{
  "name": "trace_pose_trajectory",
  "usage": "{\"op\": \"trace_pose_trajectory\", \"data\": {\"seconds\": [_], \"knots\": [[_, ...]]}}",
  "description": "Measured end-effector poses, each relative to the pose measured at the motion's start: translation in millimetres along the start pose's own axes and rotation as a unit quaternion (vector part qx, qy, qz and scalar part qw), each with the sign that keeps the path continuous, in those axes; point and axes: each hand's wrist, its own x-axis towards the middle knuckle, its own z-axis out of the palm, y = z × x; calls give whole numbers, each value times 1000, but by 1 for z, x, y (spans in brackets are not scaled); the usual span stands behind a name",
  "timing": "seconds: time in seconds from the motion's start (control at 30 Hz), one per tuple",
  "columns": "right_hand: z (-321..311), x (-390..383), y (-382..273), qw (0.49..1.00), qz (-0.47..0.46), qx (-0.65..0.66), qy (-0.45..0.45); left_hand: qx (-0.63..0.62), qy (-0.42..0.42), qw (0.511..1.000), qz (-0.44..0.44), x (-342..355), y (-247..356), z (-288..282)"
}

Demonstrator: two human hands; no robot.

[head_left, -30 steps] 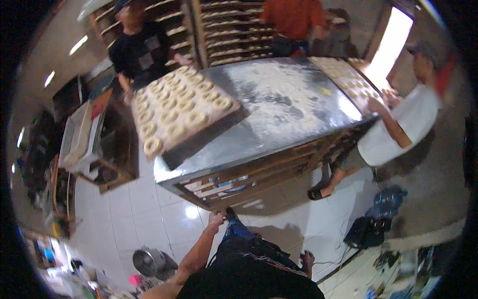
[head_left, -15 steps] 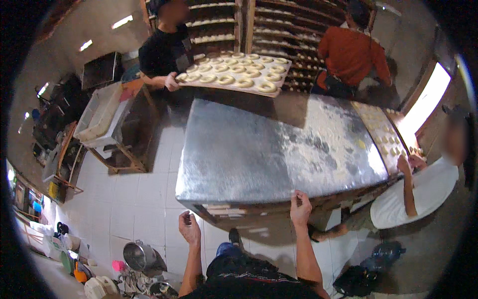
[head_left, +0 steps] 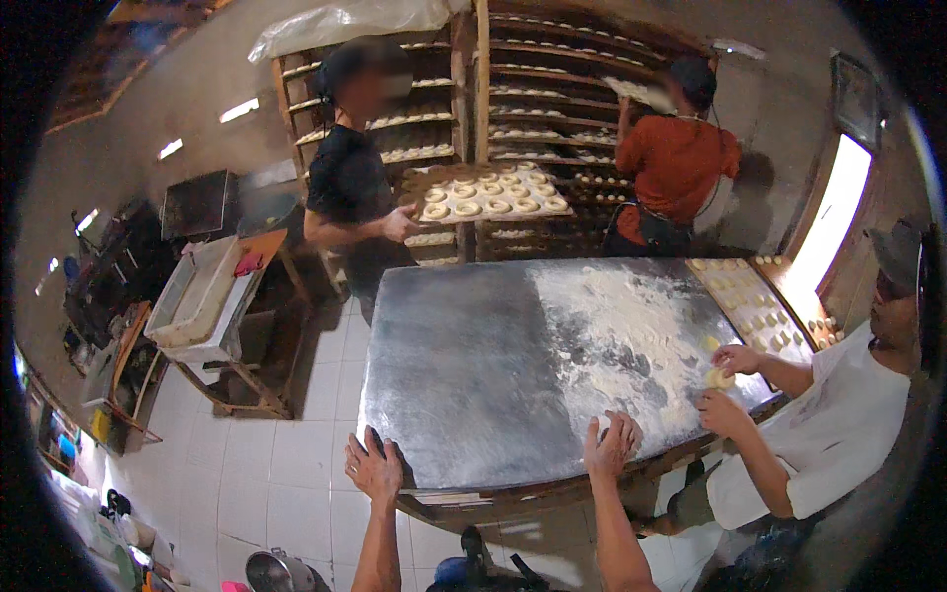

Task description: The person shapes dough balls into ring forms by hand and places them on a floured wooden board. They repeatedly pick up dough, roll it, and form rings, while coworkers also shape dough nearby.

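My left hand (head_left: 373, 466) is at the near left corner of the metal-topped table (head_left: 449, 365), fingers apart, holding nothing. Whether it touches the edge I cannot tell. Over the table's near edge, beside the floured patch (head_left: 621, 335), my right hand (head_left: 612, 446) is also empty with its fingers extended. Across the table a person in black carries a tray (head_left: 560, 209) of dough rings (head_left: 498, 205). At the right, a co-worker in white holds a dough ring (head_left: 718, 378) in both hands.
A board of dough pieces (head_left: 755, 311) lies on the table's right end. Behind stand wooden racks (head_left: 481, 89) with loaded trays, where a person in orange (head_left: 681, 163) lifts a tray (head_left: 639, 94). A side table with a white tub (head_left: 202, 296) is left; a metal pot (head_left: 276, 570) sits on the floor.
My view has tilted up. Both my hands have opened more and come closer to the table edge. The tray of dough rings has moved toward the rack. The co-worker in white now holds a ring.
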Motion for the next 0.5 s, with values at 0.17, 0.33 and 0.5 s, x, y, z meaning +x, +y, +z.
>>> {"op": "trace_pose_trajectory", "data": {"seconds": [0.17,0.33,0.5], "knots": [[8,-5,5,999,7,51,-1,17,16,998,53,-7,-3,-5],[16,-13,-6,998,-48,-10,45,2,53,996,75,-12,-2,-8],[12,-16,-13,999,-2,5,46,16,49,996,67,-14,0,-13]]}}
